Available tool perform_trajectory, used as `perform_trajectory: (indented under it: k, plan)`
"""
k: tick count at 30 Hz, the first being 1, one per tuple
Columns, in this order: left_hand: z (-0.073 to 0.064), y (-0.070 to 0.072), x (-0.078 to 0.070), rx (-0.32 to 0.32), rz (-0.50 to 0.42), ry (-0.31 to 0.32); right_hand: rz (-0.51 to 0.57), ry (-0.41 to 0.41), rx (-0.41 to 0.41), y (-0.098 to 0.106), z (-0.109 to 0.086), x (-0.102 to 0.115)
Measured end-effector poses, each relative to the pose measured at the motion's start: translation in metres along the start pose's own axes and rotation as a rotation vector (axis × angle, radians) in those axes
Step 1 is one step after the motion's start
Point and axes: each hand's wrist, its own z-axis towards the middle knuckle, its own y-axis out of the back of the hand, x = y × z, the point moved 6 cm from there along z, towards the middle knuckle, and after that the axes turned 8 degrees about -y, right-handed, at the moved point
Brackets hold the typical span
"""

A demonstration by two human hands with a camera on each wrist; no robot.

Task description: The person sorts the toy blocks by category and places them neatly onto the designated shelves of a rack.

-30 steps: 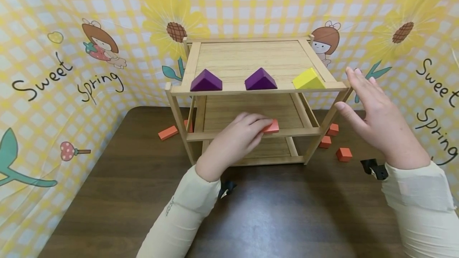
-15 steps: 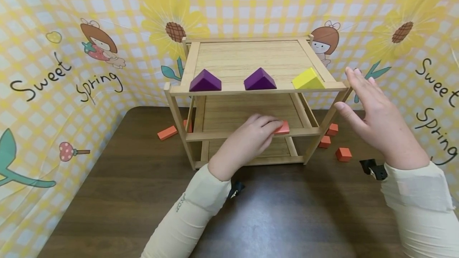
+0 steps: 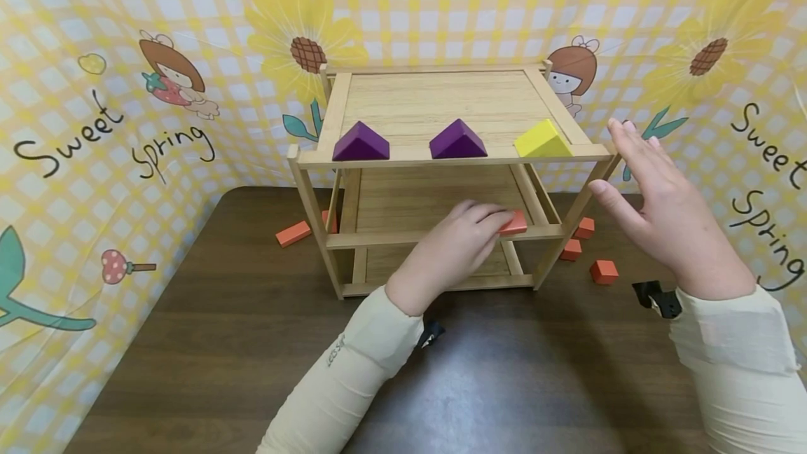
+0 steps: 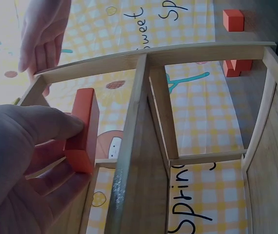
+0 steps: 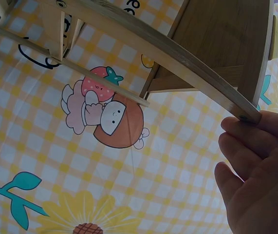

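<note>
My left hand point(image 3: 450, 247) pinches an orange-red rectangular block point(image 3: 514, 223) between thumb and fingers. In the head view it is at the front edge of the middle tier of a wooden shelf rack point(image 3: 444, 237), towards the right. The left wrist view shows the thumb on one broad face of the block point(image 4: 84, 127) and fingers behind it. I cannot tell whether the block touches the tier. My right hand point(image 3: 668, 212) is beside the rack's upper right corner, fingers extended. Its fingertips touch the end of the wooden frame in the right wrist view point(image 5: 258, 161).
Two purple triangular blocks point(image 3: 361, 142) and a yellow one point(image 3: 543, 139) line the top tier's front edge. Orange-red blocks point(image 3: 604, 272) lie on the dark table right of the rack, others point(image 3: 293, 233) at its left. A checked cloth point(image 3: 416, 5) hangs behind.
My left hand has slid to the right along the middle tier's front edge with the orange-red block. The right hand has stayed at the upper right corner.
</note>
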Motion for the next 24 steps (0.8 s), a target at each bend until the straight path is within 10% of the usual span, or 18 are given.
perform_trajectory:
  k: [24]
  plan:
    - [0.015, -0.025, -0.001, 0.036, 0.029, -0.047, -0.002, -0.015, 0.01, -0.001, 0.0, -0.002]
